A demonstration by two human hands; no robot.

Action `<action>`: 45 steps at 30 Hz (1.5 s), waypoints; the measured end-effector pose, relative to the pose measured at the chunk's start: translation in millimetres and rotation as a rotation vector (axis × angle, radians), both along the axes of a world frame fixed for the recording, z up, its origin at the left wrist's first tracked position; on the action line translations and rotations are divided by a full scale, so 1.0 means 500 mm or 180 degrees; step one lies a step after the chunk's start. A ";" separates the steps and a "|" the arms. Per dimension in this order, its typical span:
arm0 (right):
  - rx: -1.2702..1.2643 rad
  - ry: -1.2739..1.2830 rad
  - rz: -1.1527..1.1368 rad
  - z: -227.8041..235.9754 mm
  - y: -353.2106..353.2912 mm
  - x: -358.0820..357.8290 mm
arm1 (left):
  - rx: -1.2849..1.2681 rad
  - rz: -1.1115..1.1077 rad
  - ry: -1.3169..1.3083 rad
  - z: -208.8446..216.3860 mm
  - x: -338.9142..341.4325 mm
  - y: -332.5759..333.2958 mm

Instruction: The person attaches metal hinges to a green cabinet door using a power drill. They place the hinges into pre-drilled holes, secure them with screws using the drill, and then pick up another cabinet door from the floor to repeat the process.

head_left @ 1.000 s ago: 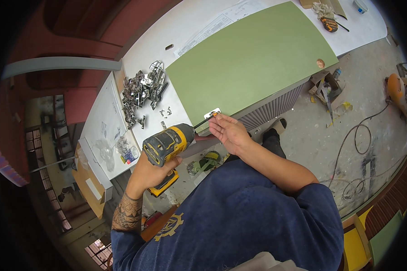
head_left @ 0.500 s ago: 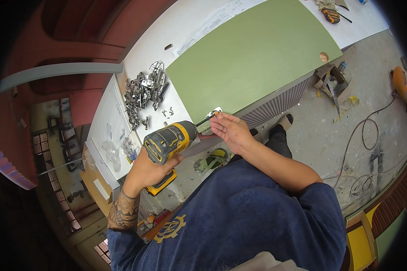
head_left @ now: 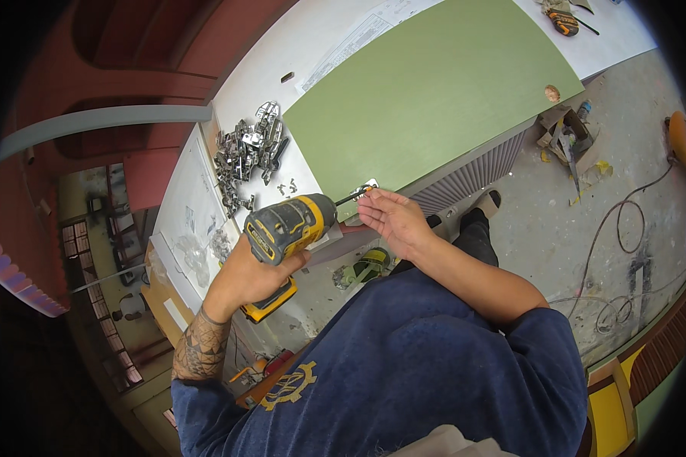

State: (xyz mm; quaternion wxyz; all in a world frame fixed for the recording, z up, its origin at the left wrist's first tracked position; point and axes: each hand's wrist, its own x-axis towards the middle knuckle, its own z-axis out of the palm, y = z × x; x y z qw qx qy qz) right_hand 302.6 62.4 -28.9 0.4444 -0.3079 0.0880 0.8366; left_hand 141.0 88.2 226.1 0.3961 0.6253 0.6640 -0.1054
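My left hand (head_left: 255, 274) is wrapped round the grip of a yellow-and-black cordless drill (head_left: 291, 227). Its long dark driver bit (head_left: 348, 199) points right, to a small metal hinge (head_left: 363, 190) at the near left corner of a green panel (head_left: 434, 107). My right hand (head_left: 396, 222) pinches the bit's orange end at the hinge with thumb and fingertips; whether a screw is there is too small to tell. Left of the panel lies a pile of metal hinges (head_left: 248, 148), with several loose small screws or fittings (head_left: 288, 187) nearby.
The panel lies on a white table (head_left: 244, 87). An orange-and-black tool (head_left: 564, 23) sits at the far right. On the floor are an open box (head_left: 564, 137), an orange power tool (head_left: 680, 143) with a trailing cord (head_left: 621, 221), and a green-and-black item (head_left: 370, 263).
The whole view has shifted slightly, with the panel and table a little further right. The drill and both hands keep nearly the same place at the hinge.
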 end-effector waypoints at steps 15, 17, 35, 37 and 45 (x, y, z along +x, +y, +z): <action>-0.0414 -0.0810 -0.0164 -0.034 -0.022 0.061 | 0.0300 -0.1159 0.0015 0.010 0.032 0.065; -0.0385 -0.0836 -0.0162 -0.035 -0.022 0.061 | 0.0304 -0.1340 0.0074 0.008 0.033 0.066; -0.0160 -0.0964 -0.0185 -0.028 -0.019 0.058 | 0.0011 -0.0574 -0.0109 -0.012 0.005 0.053; -0.0208 -0.0928 -0.0210 -0.029 -0.022 0.058 | -0.0302 -0.0003 -0.0314 -0.018 -0.017 0.051; 0.2533 -0.3381 0.0605 0.086 0.004 -0.007 | 0.1564 0.1924 -0.2034 -0.022 -0.225 -0.096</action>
